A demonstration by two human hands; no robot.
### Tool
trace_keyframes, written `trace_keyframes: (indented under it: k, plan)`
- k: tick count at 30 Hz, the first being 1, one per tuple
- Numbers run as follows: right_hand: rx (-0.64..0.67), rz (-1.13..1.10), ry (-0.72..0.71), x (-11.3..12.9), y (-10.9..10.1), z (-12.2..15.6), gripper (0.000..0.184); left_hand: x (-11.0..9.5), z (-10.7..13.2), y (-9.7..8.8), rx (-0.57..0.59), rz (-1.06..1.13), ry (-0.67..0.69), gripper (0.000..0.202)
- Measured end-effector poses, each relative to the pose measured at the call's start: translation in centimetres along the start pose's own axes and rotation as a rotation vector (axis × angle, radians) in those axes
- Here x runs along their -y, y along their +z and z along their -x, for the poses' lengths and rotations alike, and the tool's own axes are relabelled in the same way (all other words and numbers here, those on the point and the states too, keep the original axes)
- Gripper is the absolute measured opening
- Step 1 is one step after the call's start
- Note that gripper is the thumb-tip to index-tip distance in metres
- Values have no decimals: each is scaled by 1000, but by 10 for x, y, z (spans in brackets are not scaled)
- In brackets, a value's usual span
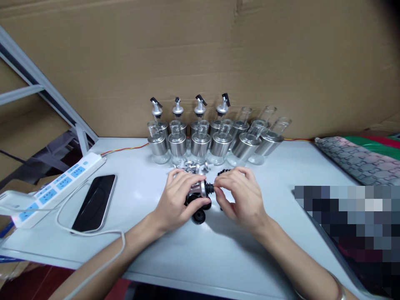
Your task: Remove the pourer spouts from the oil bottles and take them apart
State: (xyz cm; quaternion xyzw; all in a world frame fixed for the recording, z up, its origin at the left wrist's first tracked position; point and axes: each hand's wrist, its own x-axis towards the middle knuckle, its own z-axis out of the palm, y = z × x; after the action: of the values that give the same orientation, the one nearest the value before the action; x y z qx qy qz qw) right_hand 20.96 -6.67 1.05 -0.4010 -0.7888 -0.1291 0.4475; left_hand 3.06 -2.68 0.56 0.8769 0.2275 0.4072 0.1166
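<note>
Both hands meet mid-tabletop (218, 250), the left hand (176, 200) with fingers wrapped around a shiny metal pourer spout (200, 189), the right hand (242, 198) pinching its ribbed black rubber stopper (210, 188), glass bottles (200, 143) along the far edge.

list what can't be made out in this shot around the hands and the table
Head view only:
- Spout part: mostly covered by left hand and right hand.
- Black rubber pieces: partly under the left hand.
- Pixelated patch: contents blurred out.
- Rear bottles: blocked by front bottles.
</note>
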Motion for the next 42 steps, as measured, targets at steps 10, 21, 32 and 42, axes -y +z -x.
trace_keyframes:
  k: [10,21,32,42]
  plan:
    - [-1,-12,1,-5,1,0,14,3,1,3,-4,39,-27,32]
    - [188,-498,507,4,4,3,13,1,6,8,-76,176,-63,31]
    - [278,-580,643,10,4,0,9,6,4,9,-78,223,-94,30]
    - [235,-688,651,12,5,2,7,5,-4,-4,-1,191,53,27]
